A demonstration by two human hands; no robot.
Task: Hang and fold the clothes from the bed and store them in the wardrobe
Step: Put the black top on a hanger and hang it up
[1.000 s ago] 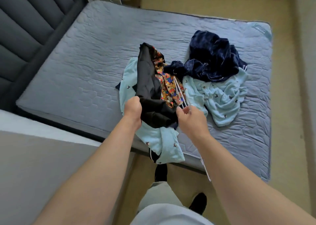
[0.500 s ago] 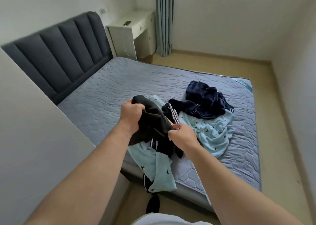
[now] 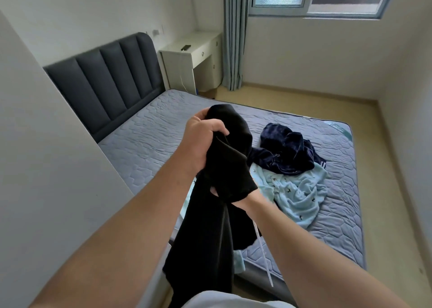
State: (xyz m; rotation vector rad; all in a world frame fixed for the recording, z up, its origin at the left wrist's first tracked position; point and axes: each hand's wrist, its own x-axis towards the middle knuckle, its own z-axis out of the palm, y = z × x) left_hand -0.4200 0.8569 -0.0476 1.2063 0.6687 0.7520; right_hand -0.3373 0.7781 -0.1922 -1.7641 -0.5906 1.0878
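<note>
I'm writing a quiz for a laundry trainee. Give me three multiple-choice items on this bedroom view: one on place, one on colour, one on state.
1. Where does the navy garment lie? A on the bed, partly over the light blue garment; B in a basket; C on a chair.
2. What colour is the headboard? A white; B red; C dark grey-blue.
3. How is the black garment? A spread flat on the bed; B gripped by the left hand, held up; C folded in a drawer.
Key: A, it overlaps the light blue one on the mattress; C, its padded panels are dark; B, fingers curl round it above the bed.
</note>
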